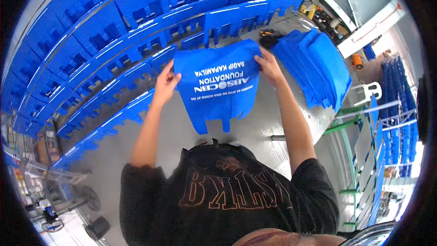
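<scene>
A blue fabric bag (218, 105) with white print hangs upside down between my hands, its cut-out handle end pointing down toward me. My left hand (167, 83) pinches its upper left corner, thumb in front. At the upper right corner my right hand (269, 65) grips the same bag. Both arms reach forward, and the bag is spread flat between them above the floor. To the right of my right hand lies a fanned stack of blue bags (314, 68) on a metal-topped table (284, 125).
Rows of blue bags (141, 11) hang on lines ahead and to the left. Dark tools with yellow parts (269, 36) lie by the stack. A green metal rack (353, 168), a white plastic chair (368, 92) and more hanging blue bags (398, 109) stand at right.
</scene>
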The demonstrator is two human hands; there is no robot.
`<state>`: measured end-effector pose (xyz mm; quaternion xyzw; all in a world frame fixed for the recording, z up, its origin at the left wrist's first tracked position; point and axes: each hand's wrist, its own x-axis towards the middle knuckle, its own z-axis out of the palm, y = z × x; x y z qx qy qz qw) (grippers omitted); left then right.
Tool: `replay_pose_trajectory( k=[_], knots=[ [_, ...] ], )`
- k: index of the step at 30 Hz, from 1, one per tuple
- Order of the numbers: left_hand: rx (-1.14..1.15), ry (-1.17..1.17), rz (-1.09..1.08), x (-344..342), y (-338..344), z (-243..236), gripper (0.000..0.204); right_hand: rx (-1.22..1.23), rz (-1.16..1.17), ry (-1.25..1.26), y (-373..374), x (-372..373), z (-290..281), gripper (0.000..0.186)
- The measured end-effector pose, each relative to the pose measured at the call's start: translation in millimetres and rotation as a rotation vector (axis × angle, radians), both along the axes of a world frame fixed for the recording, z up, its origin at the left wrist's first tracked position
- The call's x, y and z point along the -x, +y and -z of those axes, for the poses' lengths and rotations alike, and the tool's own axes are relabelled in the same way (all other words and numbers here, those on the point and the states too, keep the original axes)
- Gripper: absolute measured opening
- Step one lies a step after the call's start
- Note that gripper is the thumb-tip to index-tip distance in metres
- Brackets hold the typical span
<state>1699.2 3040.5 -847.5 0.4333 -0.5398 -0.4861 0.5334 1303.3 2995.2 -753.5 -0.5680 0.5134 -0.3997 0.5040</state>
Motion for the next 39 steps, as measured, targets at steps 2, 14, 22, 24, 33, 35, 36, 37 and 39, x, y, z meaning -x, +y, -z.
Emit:
replay_pose_trajectory(
  k=[2, 14, 22, 24, 33, 35, 36, 37, 39],
  knots=[
    [-0.03, -0.035, -0.061, -13.4, -9.7, -19.6, 0.057, 0.028, -0.071, -0.032, -36.5, -10.2, -2.1, 0.041],
    [-0.311, -0.084, -0.421, -96.6, -65.8, -67.4, 0.057, -0.197, -0.176, -0.136, -175.9, -131.2, -17.5, 0.037],
    [-0.589, -0.112, -0.566, -121.5, -70.1, -1.7, 0.049, -0.44, -0.177, -0.102, -238.0, -164.9, 79.8, 0.037],
    [-0.649, -0.145, -0.599, -124.4, -60.1, 15.8, 0.05, -0.485, -0.206, -0.005, -228.2, -176.7, 88.4, 0.042],
    [-0.712, -0.237, -0.509, -103.7, -51.9, 75.7, 0.042, -0.448, -0.168, 0.366, -219.0, -135.9, 133.4, 0.041],
    [-0.72, -0.336, -0.509, -142.0, -35.1, 89.0, 0.04, -0.509, -0.25, 0.356, -201.7, -165.4, 126.4, 0.052],
    [-0.752, -0.346, -0.534, -156.5, -8.0, 90.8, 0.04, -0.257, -0.278, 0.492, -179.6, -188.6, 120.4, 0.049],
    [-0.45, -0.702, -0.646, -126.8, -10.9, 78.2, 0.036, -0.007, -0.235, 0.673, -171.8, -167.7, 119.9, 0.046],
    [0.039, -0.822, -0.706, -56.7, -33.2, 21.5, 0.028, 0.254, -0.094, 0.636, -190.6, -41.6, 142.3, 0.036]
  ],
)
